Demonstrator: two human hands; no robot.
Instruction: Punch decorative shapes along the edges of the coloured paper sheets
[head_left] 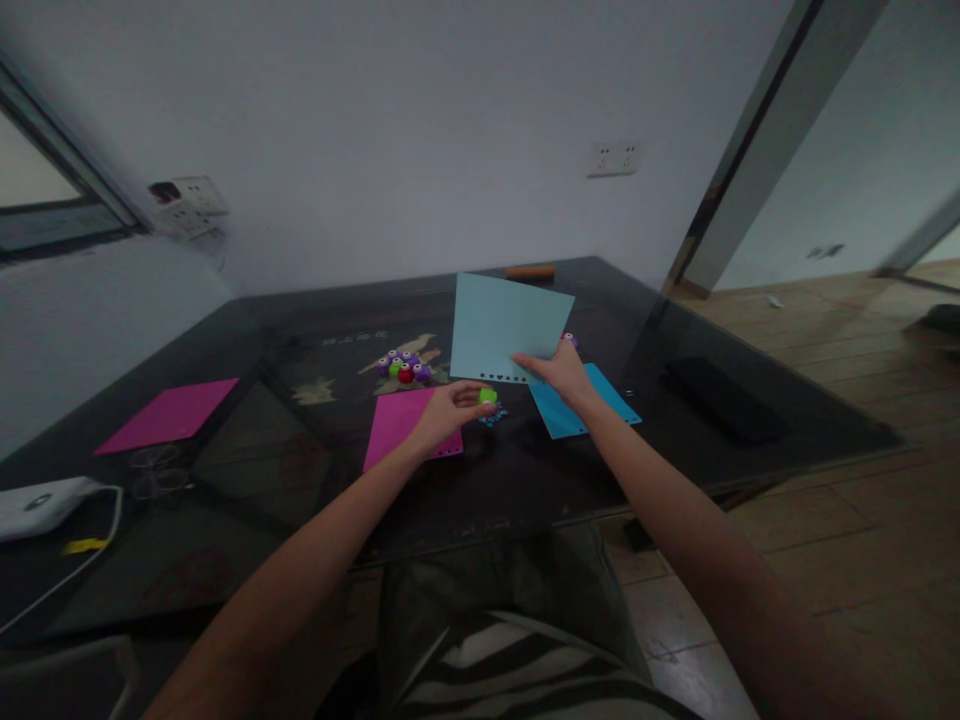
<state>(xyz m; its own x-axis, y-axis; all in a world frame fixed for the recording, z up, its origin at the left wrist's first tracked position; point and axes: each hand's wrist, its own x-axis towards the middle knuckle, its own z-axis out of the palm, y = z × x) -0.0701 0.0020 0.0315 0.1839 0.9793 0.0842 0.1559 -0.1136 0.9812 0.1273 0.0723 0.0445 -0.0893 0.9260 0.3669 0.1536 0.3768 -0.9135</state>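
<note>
My left hand (448, 408) has its fingers closed around a small green craft punch (487, 396), just below the light blue paper sheet's lower edge. My right hand (559, 372) pinches that light blue paper sheet (506, 325) at its lower right, holding it raised and tilted over the table. A row of small punched holes runs along the sheet's bottom edge. Beneath the green punch lies a little heap of blue paper bits (493, 416). A pink sheet (394, 420) with holes along its near edge lies partly under my left forearm. Under my right wrist rests a brighter blue sheet (581, 410).
Several purple, green and red punches (406, 368) cluster behind the pink sheet. Another purple punch (571, 340) peeks out behind the raised paper. A second pink sheet (171, 413), a white device with a cable (45, 508), a black case (720, 398) and a brown roll (531, 272) lie on the dark table (300, 500).
</note>
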